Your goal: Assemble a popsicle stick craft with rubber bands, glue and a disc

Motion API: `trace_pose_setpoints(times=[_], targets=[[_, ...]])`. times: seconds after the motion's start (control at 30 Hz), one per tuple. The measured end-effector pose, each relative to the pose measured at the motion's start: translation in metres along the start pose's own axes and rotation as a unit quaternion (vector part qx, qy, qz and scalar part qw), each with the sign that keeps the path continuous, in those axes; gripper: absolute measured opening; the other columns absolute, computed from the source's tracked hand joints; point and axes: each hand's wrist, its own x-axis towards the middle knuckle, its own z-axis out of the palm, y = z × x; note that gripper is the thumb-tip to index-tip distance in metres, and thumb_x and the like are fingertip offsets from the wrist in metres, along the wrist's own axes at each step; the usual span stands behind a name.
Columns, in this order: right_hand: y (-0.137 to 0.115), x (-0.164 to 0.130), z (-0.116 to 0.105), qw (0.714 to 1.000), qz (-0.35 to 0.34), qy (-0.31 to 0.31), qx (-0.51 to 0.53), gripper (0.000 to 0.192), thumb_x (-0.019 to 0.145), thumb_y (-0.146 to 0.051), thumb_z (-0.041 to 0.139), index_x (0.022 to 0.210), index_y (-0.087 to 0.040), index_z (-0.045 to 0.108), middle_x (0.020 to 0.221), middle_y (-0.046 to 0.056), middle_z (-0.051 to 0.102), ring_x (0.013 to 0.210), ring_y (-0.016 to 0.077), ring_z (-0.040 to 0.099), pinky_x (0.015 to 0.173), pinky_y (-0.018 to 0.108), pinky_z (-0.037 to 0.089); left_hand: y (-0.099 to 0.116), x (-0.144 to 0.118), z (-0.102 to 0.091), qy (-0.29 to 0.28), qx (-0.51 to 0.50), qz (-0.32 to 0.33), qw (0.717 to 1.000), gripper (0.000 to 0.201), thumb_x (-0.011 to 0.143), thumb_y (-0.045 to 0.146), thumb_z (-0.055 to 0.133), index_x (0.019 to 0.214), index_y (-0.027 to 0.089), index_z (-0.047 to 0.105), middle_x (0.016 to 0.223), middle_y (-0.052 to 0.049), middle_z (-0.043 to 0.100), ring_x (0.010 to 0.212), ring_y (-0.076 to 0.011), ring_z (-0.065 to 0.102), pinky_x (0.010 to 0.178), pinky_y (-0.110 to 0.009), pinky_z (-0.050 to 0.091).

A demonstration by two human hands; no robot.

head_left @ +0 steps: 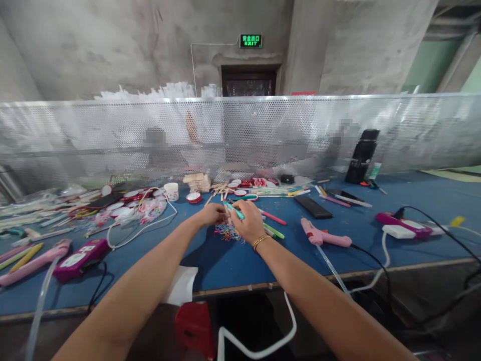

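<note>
In the middle of the blue table my right hand, with a gold bracelet at its wrist, is closed around a turquoise marker. My left hand meets it from the left, fingers pressed together. A narrow pale piece seems to lie between the hands, but the fingers hide most of it. Just below them is a tangle of thin coloured strings. A red marker and a light green marker lie right of my right hand. Teal-handled scissors rest beyond the hands.
Pink glue guns with cords lie on both sides, near purple power strips. Behind are a paper cup, stacked wooden sticks, a black phone and a black bottle. A perforated metal screen borders the back.
</note>
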Motion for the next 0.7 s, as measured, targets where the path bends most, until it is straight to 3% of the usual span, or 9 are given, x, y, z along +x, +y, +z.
trace_pose_setpoints(times=[0.37, 0.7], targets=[[-0.0011, -0.0001, -0.0001, 1.000, -0.005, -0.023, 0.008, 0.012, 0.090, -0.027, 0.051, 0.095, -0.020, 0.060, 0.088, 0.005, 0.065, 0.088, 0.0205, 0.056, 0.083, 0.031, 0.041, -0.0012, 0.0004, 0.0005, 0.005, -0.008, -0.006, 1.000, 0.022, 0.059, 0.029, 0.077, 0.065, 0.014, 0.061, 0.057, 0.001, 0.063, 0.052, -0.0102, 0.057, 0.052, -0.021, 0.041], [-0.0012, -0.0008, -0.0006, 1.000, 0.000, -0.007, -0.003, 0.010, 0.090, -0.026, 0.051, 0.092, -0.021, 0.060, 0.085, 0.004, 0.065, 0.086, 0.0206, 0.055, 0.081, 0.032, 0.040, -0.0018, 0.0007, 0.0006, -0.001, 0.001, 0.004, 1.000, 0.022, 0.060, 0.030, 0.077, 0.065, 0.014, 0.062, 0.060, 0.000, 0.065, 0.055, -0.0109, 0.058, 0.051, -0.021, 0.041]])
